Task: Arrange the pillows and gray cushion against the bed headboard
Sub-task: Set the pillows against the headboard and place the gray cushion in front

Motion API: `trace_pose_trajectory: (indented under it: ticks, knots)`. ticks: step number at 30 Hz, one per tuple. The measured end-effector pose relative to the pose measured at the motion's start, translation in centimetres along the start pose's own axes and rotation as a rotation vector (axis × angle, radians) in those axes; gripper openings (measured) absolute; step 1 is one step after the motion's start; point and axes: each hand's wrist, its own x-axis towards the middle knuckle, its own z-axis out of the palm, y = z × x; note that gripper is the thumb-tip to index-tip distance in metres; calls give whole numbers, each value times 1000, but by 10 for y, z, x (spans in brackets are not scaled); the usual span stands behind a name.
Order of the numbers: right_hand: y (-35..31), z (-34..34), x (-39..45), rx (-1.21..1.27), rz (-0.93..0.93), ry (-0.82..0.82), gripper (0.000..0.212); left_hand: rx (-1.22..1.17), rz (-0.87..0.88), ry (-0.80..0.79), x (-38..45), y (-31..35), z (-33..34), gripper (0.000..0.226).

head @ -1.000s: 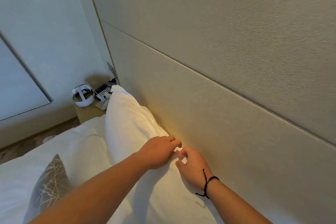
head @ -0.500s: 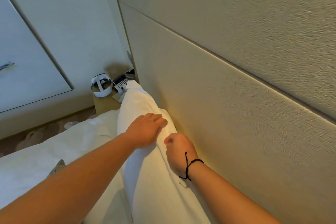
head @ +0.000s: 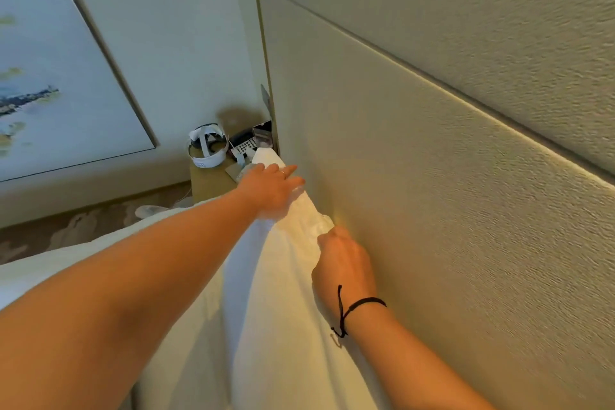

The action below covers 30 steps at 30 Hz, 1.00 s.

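A white pillow (head: pixel 286 293) stands on edge against the beige padded headboard (head: pixel 432 193), its top edge running away from me toward the far corner. My left hand (head: pixel 271 186) lies flat on the far end of that top edge, fingers spread. My right hand (head: pixel 344 263), a black cord on its wrist, pinches the pillow's top edge close to the headboard. The gray cushion is out of view.
White bedding (head: pixel 109 253) covers the mattress to the left of the pillow. Beyond the pillow's far end a nightstand (head: pixel 208 180) carries a white headset (head: pixel 208 148) and a phone (head: pixel 244 143). A framed picture (head: pixel 50 76) hangs on the left wall.
My left hand has slid along the pillow's top edge toward the far corner. My right hand has followed a little and the view has turned left; the gray cushion has left the frame.
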Motion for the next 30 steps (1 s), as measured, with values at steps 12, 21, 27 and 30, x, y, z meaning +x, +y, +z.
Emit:
trace_pose_trajectory:
  ticks: [12,21,27,30]
  knots:
    - [2,10,14,-47,32,12,29,98,-266,-96,46,-52,-32,18]
    - [-1,5,13,-153,81,35,25,-972,-661,334,88,-73,-38,24]
    - [2,5,13,-209,72,48,33,-580,-179,269,42,-32,-21,30]
    - [0,1,13,-179,62,48,24,-417,196,63,10,-2,-29,28]
